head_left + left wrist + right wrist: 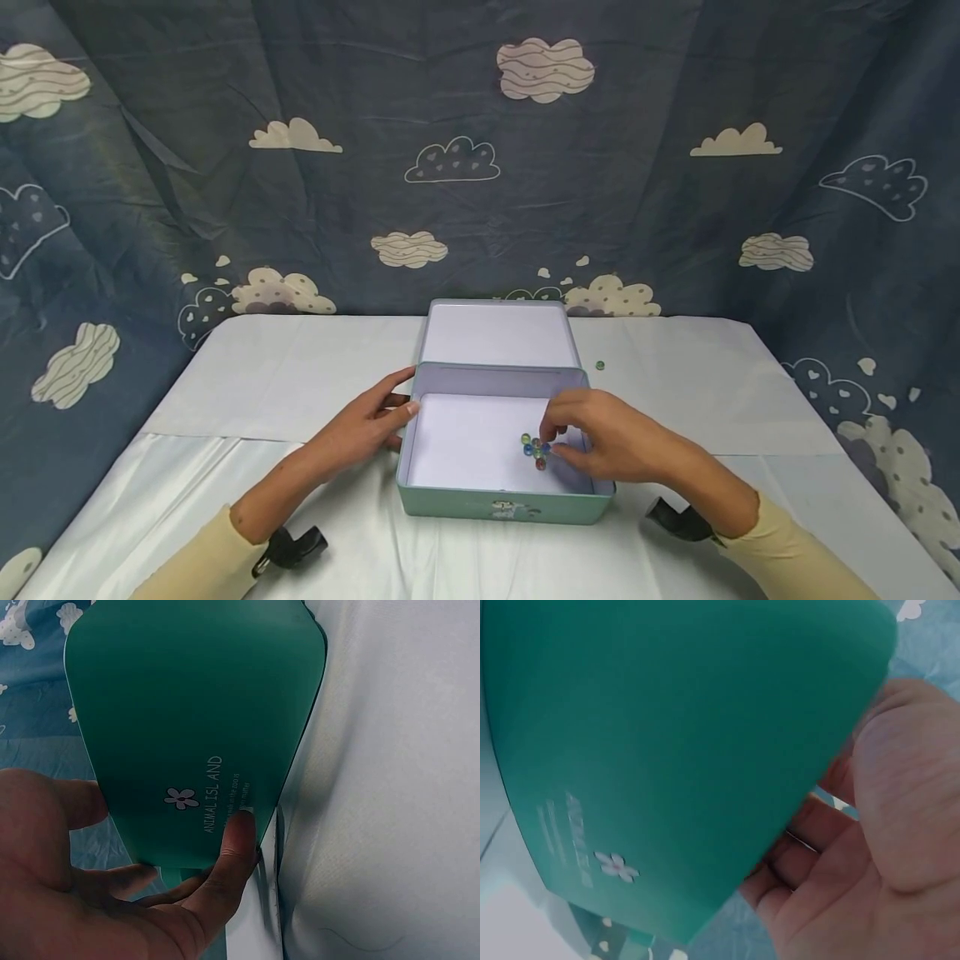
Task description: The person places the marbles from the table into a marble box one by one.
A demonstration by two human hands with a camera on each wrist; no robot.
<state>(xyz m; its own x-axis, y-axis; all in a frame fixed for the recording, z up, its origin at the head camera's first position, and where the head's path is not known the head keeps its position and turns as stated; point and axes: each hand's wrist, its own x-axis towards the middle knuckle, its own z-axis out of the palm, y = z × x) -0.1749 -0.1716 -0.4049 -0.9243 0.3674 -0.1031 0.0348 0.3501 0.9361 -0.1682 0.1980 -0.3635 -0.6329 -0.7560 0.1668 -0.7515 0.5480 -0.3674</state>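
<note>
An open tin box [504, 503], green outside and pale inside, stands in the middle with its lid [497, 333] tipped back. My left hand [371, 425] holds its left wall, thumb at the rim and fingers outside. The left wrist view shows that green wall [187, 697] with a flower and lettering. Inside, toward the right, lies a cluster of small coloured glass marbles [527, 450]. My right hand [603, 433] reaches over the right wall, its thumb and curled fingers at the marbles. Whether a marble is pinched cannot be told; the green wall [667, 750] hides the fingertips in the right wrist view.
One green marble [600, 365] lies on the white tablecloth [675, 358], behind and right of the box. A dark curtain [360, 83] with cloud prints hangs behind the table. Black wrist cameras [296, 547] sit under both forearms.
</note>
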